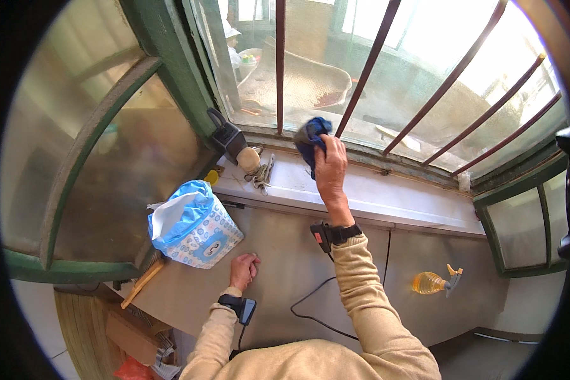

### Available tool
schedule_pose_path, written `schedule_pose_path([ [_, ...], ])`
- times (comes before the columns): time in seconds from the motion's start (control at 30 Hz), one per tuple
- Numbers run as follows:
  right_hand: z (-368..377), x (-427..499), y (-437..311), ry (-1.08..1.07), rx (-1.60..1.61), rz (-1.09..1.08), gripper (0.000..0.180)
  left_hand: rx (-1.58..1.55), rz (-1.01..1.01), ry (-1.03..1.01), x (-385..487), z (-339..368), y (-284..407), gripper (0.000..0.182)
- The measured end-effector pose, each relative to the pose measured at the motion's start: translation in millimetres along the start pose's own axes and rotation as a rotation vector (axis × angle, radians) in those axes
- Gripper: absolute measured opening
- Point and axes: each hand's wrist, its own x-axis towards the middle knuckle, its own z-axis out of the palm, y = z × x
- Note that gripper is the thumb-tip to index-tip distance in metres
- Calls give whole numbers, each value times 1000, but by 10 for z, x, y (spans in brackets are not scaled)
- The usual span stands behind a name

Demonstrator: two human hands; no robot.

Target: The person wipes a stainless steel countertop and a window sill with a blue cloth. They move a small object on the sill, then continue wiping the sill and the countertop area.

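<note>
My right hand (331,161) grips a crumpled dark blue cloth (308,142) at the lower edge of the barred window, above the white windowsill (370,190). My left hand (244,270) rests on the metal-look countertop (285,247) with its fingers curled and nothing visible in them. Just up and left of it stands a patterned soft pack (209,232) with a blue and white open top. A spray bottle of amber liquid (430,283) lies at the right of the countertop.
Dark metal bars (371,61) cross the window. A black lamp-like object (228,137) and keys (264,173) crowd the sill's left end. Green-framed window sashes (99,114) stand at both sides. A wooden-handled brush (143,285) lies at the countertop's left edge. A black cable (308,316) trails across the countertop.
</note>
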Motion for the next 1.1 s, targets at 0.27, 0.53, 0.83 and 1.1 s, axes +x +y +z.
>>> schedule_pose_path([
  [0.27,951,435,-523,-240,34,-360,23,-26,15,-10,-31,-4,-29,30],
  [0.53,1371,366,-334,-507,-191,-346,18,21,-23,-10,-36,9,15,30],
  [0.83,804,220,-195,-547,-329,-377,16,15,-2,2,-41,13,9,29],
  [1.1,-41,322,73,-215,81,-107,30,-18,-6,-12,-19,-7,-13,31],
])
